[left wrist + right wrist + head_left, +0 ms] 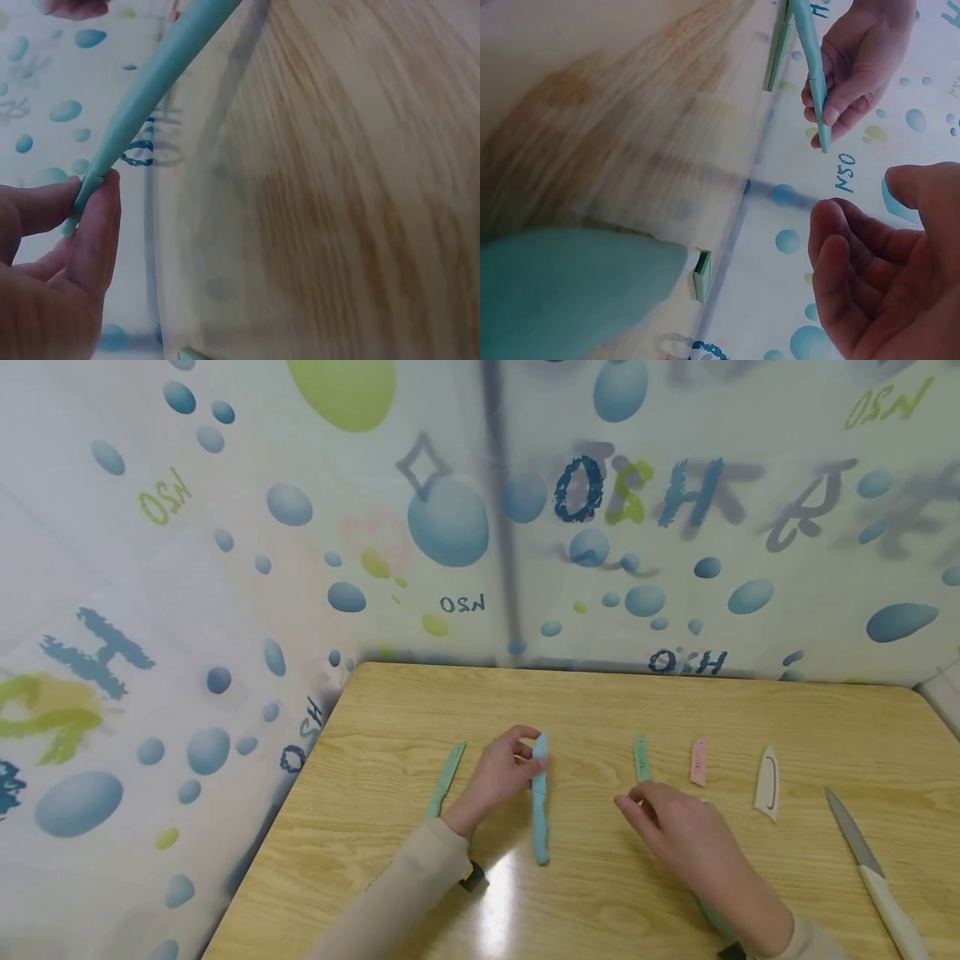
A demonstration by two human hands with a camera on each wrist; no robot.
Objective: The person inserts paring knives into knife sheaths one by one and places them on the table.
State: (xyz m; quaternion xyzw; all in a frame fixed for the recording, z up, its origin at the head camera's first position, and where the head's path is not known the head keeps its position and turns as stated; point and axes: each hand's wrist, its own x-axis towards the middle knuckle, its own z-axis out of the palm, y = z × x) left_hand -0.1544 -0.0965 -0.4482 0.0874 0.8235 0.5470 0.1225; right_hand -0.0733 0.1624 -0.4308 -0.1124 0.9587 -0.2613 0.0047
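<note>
Lying nearest, at right: one white-handled knife (pixel 888 906), blade bare. Left of it: green handle (pixel 714 920), mostly hidden under the right wrist; right hand (pixel 686 835), fingers loosely bent, nothing held. Mid-table: one blue knife (pixel 540 827), far end pinched between thumb and fingers of left hand (pixel 506 768). Left of that: green knife (pixel 447 777). Farther right: green sheath (pixel 641 758), pink sheath (pixel 698 762), white sheath (pixel 767 785). Behind: patterned wall (pixel 525 568).

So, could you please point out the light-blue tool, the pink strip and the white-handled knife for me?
Light-blue tool (pixel 539 803): head view, on the middle of its length.
Pink strip (pixel 699 762): head view, on its flat middle.
White-handled knife (pixel 873 876): head view, where handle meets blade.
</note>
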